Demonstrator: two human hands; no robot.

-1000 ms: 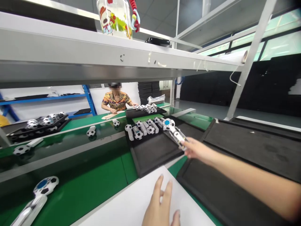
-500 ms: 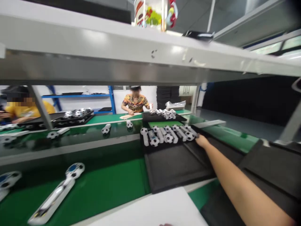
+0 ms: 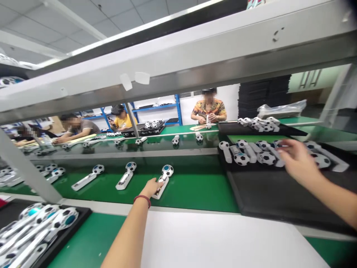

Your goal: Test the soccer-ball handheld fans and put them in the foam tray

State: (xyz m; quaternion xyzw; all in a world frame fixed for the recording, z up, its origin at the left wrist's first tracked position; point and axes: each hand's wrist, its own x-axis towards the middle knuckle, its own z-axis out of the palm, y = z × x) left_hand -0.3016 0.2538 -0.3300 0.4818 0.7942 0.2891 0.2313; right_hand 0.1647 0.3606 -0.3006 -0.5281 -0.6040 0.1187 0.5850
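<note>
My left hand (image 3: 152, 187) is on the green belt (image 3: 192, 190), its fingers closed on the open handle of a white soccer-ball-headed stick (image 3: 167, 171). Parts show inside that handle. Over the black tray (image 3: 267, 193) at the right, my right hand (image 3: 297, 158) has its fingers curved and apart. It is close to a row of similar white sticks with soccer-ball heads (image 3: 267, 158) lying on the tray's far side. My right hand hides part of this row. Two more open sticks (image 3: 125, 176) lie on the belt to the left of my left hand.
A white board (image 3: 217, 238) lies in front of me. At lower left stands a black tray (image 3: 80, 219) stacked with sticks. A metal shelf beam (image 3: 181, 70) crosses overhead, with a post (image 3: 30, 163) at left. Several people sit beyond a second belt line carrying sticks.
The view has swung left. My left hand has come forward onto a stick on the belt. My right hand has shifted from the row's right end to in front of it.
</note>
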